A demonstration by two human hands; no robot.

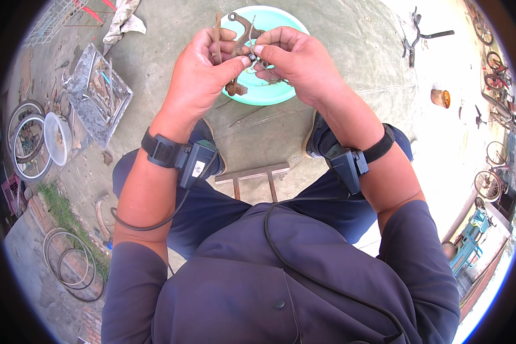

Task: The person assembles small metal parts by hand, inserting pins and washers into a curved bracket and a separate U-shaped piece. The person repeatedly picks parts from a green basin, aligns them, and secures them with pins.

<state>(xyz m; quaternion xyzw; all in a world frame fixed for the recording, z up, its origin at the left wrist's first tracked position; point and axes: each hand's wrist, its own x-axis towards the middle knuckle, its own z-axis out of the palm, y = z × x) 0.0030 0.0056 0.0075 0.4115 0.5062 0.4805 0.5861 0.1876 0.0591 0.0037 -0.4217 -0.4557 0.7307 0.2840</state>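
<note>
Over a mint-green basin (278,96), my two hands meet around a rusty, curved metal piece that looks like a bicycle brake caliper (243,26). My left hand (203,66) is closed on it, and a thin brown strip (217,34) stands up between its fingers. Thumb and fingers of my right hand (292,57) pinch the caliper's other side, by a thin bent wire (252,34). A small dark round nut or bolt end (252,57) shows between the two thumbs. The caliper's lower rusty end (235,89) hangs below my left hand. Fingers partly hide its middle.
A grey metal tray of tools (103,94) lies to the left, beside a whitish bowl (57,139) and wheels (26,143). To the right are black handlebars (418,37) and a rusty can (440,98). A low wooden stand (252,173) is between my feet. Bicycles (490,178) line the right.
</note>
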